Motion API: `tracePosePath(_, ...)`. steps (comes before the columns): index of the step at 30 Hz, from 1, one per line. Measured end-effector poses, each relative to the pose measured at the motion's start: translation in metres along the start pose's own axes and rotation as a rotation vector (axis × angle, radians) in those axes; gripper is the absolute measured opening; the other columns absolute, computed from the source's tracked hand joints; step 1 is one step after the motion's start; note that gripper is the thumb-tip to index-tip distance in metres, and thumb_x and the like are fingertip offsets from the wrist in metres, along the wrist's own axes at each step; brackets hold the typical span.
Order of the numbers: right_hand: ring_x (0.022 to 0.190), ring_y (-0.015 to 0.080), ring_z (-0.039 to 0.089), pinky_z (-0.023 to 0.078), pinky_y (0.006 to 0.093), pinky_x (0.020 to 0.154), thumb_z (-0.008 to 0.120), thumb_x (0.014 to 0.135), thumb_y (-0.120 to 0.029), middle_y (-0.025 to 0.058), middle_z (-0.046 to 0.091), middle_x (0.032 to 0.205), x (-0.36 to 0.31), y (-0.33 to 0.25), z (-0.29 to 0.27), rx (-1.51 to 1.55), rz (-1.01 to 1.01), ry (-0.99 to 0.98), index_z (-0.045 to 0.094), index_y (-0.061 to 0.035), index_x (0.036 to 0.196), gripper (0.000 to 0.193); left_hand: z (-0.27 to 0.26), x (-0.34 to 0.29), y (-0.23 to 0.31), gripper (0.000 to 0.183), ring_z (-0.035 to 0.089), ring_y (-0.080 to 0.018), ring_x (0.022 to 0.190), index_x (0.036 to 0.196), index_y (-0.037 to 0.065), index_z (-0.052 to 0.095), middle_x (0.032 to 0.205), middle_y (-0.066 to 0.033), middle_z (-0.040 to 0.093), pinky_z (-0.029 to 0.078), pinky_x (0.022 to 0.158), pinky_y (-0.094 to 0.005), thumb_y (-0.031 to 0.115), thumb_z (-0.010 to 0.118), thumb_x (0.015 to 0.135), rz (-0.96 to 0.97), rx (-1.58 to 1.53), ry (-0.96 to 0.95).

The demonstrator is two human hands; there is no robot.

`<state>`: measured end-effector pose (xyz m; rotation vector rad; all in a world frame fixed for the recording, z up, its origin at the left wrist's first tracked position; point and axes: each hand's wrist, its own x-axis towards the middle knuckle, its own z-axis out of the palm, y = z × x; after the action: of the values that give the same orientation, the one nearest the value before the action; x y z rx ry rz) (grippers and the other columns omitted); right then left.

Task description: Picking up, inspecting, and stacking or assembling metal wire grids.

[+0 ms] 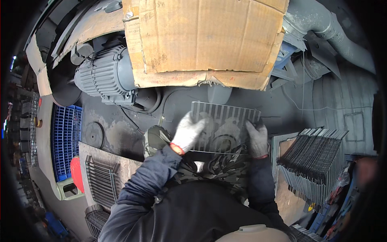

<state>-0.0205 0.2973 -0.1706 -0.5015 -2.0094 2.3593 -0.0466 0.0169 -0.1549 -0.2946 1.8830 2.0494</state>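
Observation:
Between my two gloved hands is a rectangular metal wire rack (225, 128) with parallel bars, held over my lap. My left hand (188, 132), in a white knit glove, is closed on its left edge. At the right edge, my right hand (258, 139), in a greyer glove, grips the rack with the thumb over the front. The other fingers of both hands are partly hidden. My camouflage trousers (157, 141) and the dark floor show through the bars.
A tall stack of similar racks (312, 163) stands on a board to my right. More racks (100, 179) lie on the left board (129, 161). Ahead are a grey electric motor (105, 74), a large cardboard sheet (209, 40) and a duct hose (346, 44). A blue crate (66, 141) stands far left.

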Motion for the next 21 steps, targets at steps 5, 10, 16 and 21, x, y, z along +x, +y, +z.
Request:
tracePosePath(5,0.101,0.0125,0.068,0.055,0.0311,0.093,0.072,0.103,-0.010,0.0036,0.076,0.116,0.015,0.033,0.058,-0.205,0.127,-0.104,0.074,-0.0003,0.124,0.023,-0.067,-0.008,-0.004,0.027,0.069,-0.0121,0.072,0.124,0.003,0.063,0.092,-0.0042,0.072,0.060,0.060,-0.0301,0.016,0.074,0.103,-0.132,-0.121,0.141)
tracePosePath(10,0.098,0.0166,0.073,0.058,0.0317,0.088,0.070,0.102,-0.006,0.0074,0.078,0.116,-0.001,-0.011,0.013,-0.029,0.050,-0.035,0.073,0.0027,0.127,0.026,-0.005,0.012,-0.015,0.039,0.067,-0.0141,0.071,0.128,-0.001,0.057,0.097,-0.0067,0.069,0.059,0.059,-0.0316,0.023,0.076,0.103,0.004,-0.038,-0.043)
tracePosePath(16,0.093,0.0137,0.071,0.056,0.0290,0.083,0.071,0.102,-0.006,0.0044,0.078,0.108,0.012,-0.013,0.028,-0.112,0.148,-0.080,0.075,-0.0009,0.120,0.019,-0.019,-0.001,-0.015,0.047,0.071,-0.0161,0.083,0.133,-0.006,0.058,0.103,-0.0103,0.074,0.061,0.072,-0.0316,0.021,0.077,0.101,-0.094,-0.065,0.110)
tracePosePath(21,0.102,0.0127,0.069,0.056,0.0323,0.095,0.074,0.101,-0.006,0.0033,0.076,0.121,0.021,0.041,0.076,-0.226,0.118,-0.111,0.072,-0.0008,0.131,0.030,-0.072,-0.010,-0.008,0.028,0.066,-0.0117,0.063,0.123,0.003,0.062,0.087,-0.0039,0.070,0.057,0.053,-0.0267,0.020,0.074,0.104,-0.132,-0.136,0.129)
